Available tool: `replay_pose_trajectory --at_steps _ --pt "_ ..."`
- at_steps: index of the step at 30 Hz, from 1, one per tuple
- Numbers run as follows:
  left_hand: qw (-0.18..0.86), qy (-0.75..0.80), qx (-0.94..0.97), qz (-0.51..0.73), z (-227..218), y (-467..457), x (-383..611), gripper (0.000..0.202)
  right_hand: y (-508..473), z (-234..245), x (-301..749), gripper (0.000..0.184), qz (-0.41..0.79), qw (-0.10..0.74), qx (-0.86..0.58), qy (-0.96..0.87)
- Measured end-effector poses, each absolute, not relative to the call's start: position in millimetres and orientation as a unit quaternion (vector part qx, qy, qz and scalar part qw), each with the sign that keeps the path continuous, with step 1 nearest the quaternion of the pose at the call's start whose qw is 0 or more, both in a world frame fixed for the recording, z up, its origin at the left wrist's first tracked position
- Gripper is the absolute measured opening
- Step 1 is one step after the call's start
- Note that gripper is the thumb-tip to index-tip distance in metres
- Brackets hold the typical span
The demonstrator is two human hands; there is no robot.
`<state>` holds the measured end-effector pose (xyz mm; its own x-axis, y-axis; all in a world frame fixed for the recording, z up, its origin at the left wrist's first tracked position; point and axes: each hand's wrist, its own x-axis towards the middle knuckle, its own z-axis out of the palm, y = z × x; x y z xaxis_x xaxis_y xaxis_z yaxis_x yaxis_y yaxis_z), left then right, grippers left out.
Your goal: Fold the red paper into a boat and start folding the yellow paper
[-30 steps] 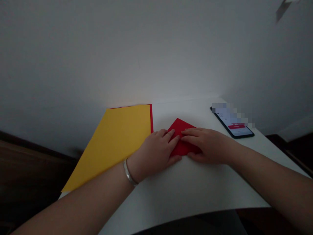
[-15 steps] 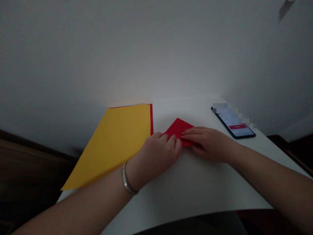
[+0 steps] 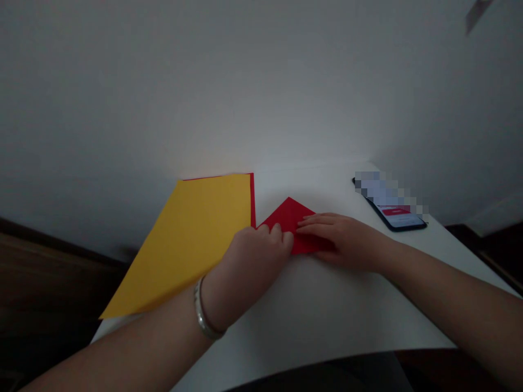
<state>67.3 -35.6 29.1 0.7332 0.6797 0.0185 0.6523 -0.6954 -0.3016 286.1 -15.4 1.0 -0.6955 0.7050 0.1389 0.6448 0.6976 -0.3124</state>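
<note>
A small folded red paper (image 3: 288,218) lies on the white table (image 3: 327,310), its pointed corner towards the wall. My left hand (image 3: 249,261), with a silver bracelet on the wrist, has its fingers curled and pressed on the paper's near left edge. My right hand (image 3: 343,239) lies flat on the paper's right part, fingers stretched out to the left and pressing it down. Both hands cover the paper's near half.
A yellow sheet (image 3: 192,239) lies to the left on top of a red sheet (image 3: 253,198), of which only a thin edge shows. A phone (image 3: 398,215) with a lit screen rests at the right. A white wall stands close behind. The table's near edge is curved.
My left hand has curled from flat fingers into a closed grip and slid left along the red paper. The paper has shifted slightly left. My right hand has stayed pressing on it.
</note>
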Motion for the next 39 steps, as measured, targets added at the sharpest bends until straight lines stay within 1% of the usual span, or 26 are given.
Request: replay_pose_trajectory --at_steps 3,7,12,18,24,26,29,33,39 --pt "0.124 -0.360 -0.924 0.039 27.5 -31.5 65.7 0.010 -15.1 3.7 288.4 0.039 0.138 0.127 -0.373 -0.909" --pt "0.104 -0.345 -0.933 0.003 25.2 -24.5 61.9 0.025 -15.0 3.8 291.0 0.036 0.151 0.136 -0.377 -0.904" --pt "0.074 -0.352 -0.933 -0.006 25.4 -19.2 60.6 0.031 -15.8 4.8 292.5 0.022 0.143 0.146 -0.354 -0.913" --pt "0.031 -0.358 -0.933 -0.023 24.3 -18.1 62.6 0.035 -19.0 10.6 290.9 0.026 0.105 0.137 -0.372 -0.912" --pt "-0.034 -0.345 -0.936 -0.054 22.2 -13.8 62.0 0.035 -19.2 10.4 292.6 0.020 0.099 0.128 -0.422 -0.892" --pt "-0.033 -0.344 -0.937 -0.058 21.5 -13.0 61.6 0.034 -19.0 11.0 293.0 0.017 0.104 0.123 -0.433 -0.887" --pt "-0.012 -0.340 -0.939 -0.044 20.5 -13.2 61.3 0.026 -19.2 13.2 293.2 0.013 0.116 0.113 -0.457 -0.875" --pt "-0.006 -0.333 -0.942 -0.042 19.3 -12.9 60.3 0.025 -21.1 16.2 293.2 0.021 0.106 0.112 -0.472 -0.868" --pt "-0.070 -0.345 -0.931 -0.094 18.2 -5.8 54.9 0.024 -20.5 13.9 298.0 0.021 0.075 0.109 -0.473 -0.871"
